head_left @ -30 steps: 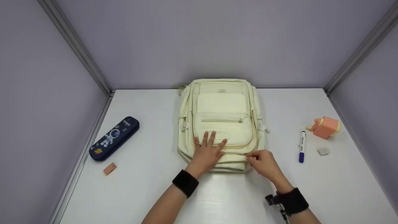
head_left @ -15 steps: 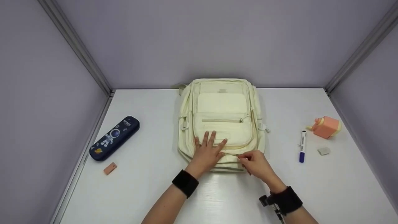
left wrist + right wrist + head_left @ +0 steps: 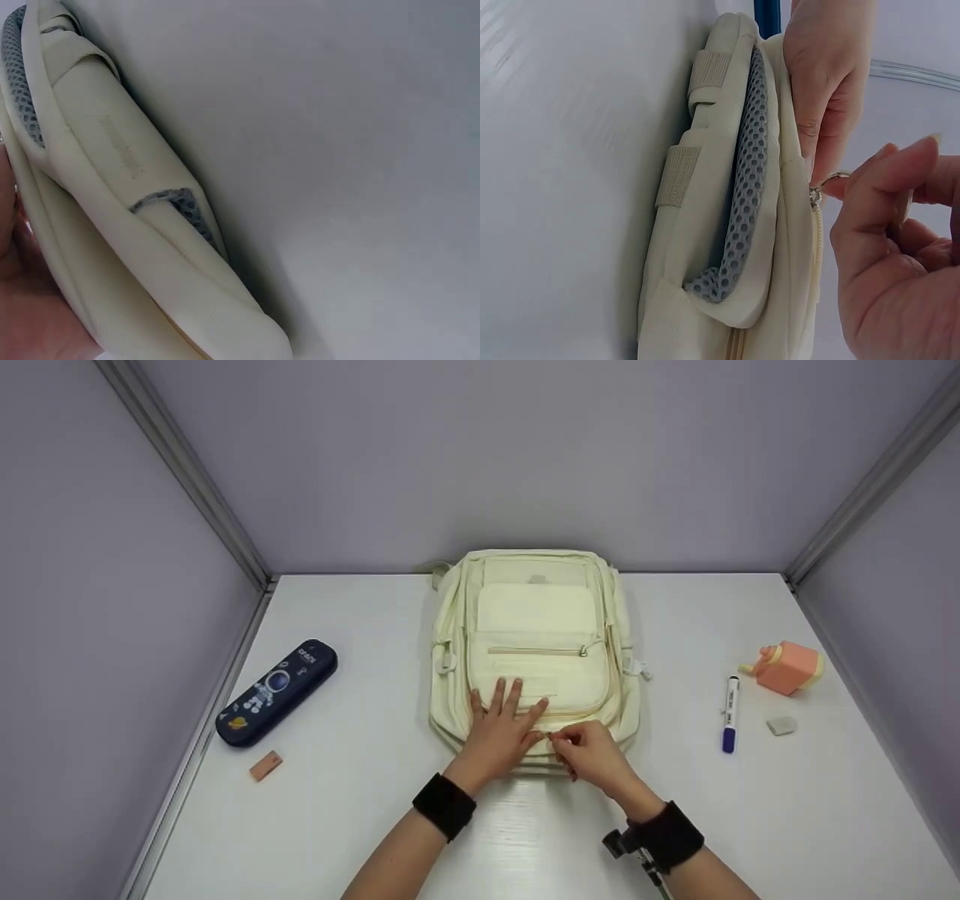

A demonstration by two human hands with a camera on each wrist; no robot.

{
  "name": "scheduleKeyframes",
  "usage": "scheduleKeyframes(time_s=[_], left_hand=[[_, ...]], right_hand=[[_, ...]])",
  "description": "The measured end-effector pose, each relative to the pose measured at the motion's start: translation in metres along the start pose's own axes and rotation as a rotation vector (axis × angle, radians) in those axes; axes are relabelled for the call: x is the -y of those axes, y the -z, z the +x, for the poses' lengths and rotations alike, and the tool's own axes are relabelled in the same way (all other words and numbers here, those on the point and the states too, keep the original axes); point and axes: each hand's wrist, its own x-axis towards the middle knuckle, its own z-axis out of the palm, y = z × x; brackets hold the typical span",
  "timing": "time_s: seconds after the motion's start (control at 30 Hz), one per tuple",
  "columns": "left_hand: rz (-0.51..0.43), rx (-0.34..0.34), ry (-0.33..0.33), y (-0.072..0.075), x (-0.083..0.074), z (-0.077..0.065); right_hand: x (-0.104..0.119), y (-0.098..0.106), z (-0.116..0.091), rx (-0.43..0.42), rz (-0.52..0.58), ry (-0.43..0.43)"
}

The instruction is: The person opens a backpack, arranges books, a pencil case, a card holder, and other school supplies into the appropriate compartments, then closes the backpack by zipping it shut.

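Cream backpack (image 3: 534,649) lies flat, front up, mid-table against the back wall, bottom edge toward the person. Left hand (image 3: 501,726) rests flat on the lower front pocket, fingers spread and straight, pressing the fabric down. Right hand (image 3: 592,754) is just beside it at the near edge, thumb and forefinger pinching the metal ring of a zipper pull (image 3: 823,185); the right wrist view shows the slider on the cream zipper track next to the grey mesh side pocket (image 3: 742,195). Step in hand, as I judge it: running the lower front zipper along its track, with the slider now about mid-span and close to the left fingertips. Whether it is opening or closing I cannot tell. Next move likely calls for a steady pull along the seam line, with the left hand shifted clear of the slider's path while keeping the fabric taut. Elsewhere: navy pencil case (image 3: 277,692) and small orange eraser (image 3: 265,766) at left; blue marker (image 3: 729,713), grey eraser (image 3: 781,725), orange sharpener (image 3: 785,667) at right.
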Motion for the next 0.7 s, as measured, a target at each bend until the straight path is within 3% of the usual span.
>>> scheduleKeyframes(time_s=[0.13, 0.2, 0.37, 0.43, 0.53, 0.7], left_hand=[[-0.027, -0.061, -0.019, 0.002, -0.004, -0.001], [-0.026, -0.098, -0.041, 0.004, -0.006, -0.002], [-0.002, -0.294, -0.158, 0.004, -0.013, -0.003], [0.018, -0.38, -0.208, 0.002, -0.015, -0.002], [0.035, -0.453, -0.26, 0.0, -0.019, -0.002], [-0.037, -0.477, -0.307, -0.002, -0.024, -0.001]], right_hand=[[-0.018, 0.0, 0.004, -0.023, 0.018, -0.038], [-0.015, 0.001, 0.002, -0.035, 0.011, -0.054], [-0.01, 0.001, -0.001, -0.064, 0.001, -0.063], [-0.016, 0.001, 0.002, -0.063, -0.003, -0.042], [-0.017, 0.002, 0.003, -0.042, -0.048, 0.014], [-0.015, 0.005, 0.002, 0.034, -0.182, 0.146]])
